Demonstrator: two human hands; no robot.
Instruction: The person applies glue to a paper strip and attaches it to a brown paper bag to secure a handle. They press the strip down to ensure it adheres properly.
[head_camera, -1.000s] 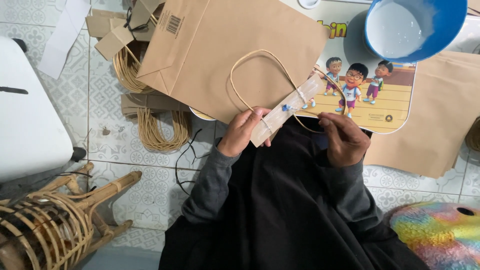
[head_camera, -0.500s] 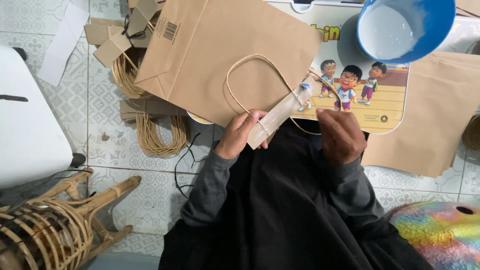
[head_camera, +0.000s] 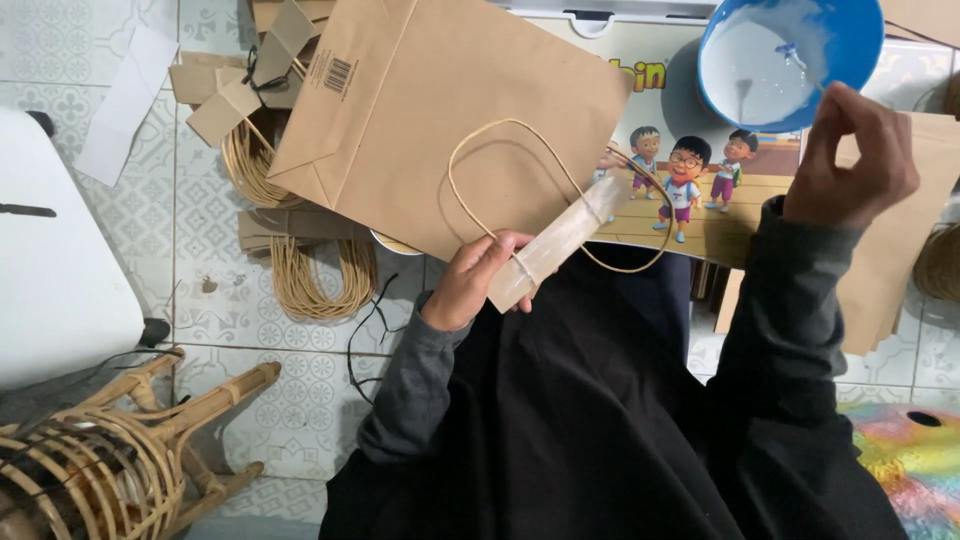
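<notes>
The left hand (head_camera: 470, 285) has its grip closed round the near end of a pale paper strip (head_camera: 555, 250) with a loop of twine handle (head_camera: 500, 150) fixed to it, the loop lying just beyond on the brown paper bag (head_camera: 440, 110). Keep that strip flat and steady — glued face up, I judge. The right hand (head_camera: 850, 160), fingers pinched on something thin I cannot make out, hangs at the near rim of the blue bowl (head_camera: 860, 40) of white paste — take little, wipe off drips.

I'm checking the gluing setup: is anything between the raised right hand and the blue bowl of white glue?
Nothing visible. The right hand hangs at the blue bowl rim, its fingertips over the white glue.
</notes>
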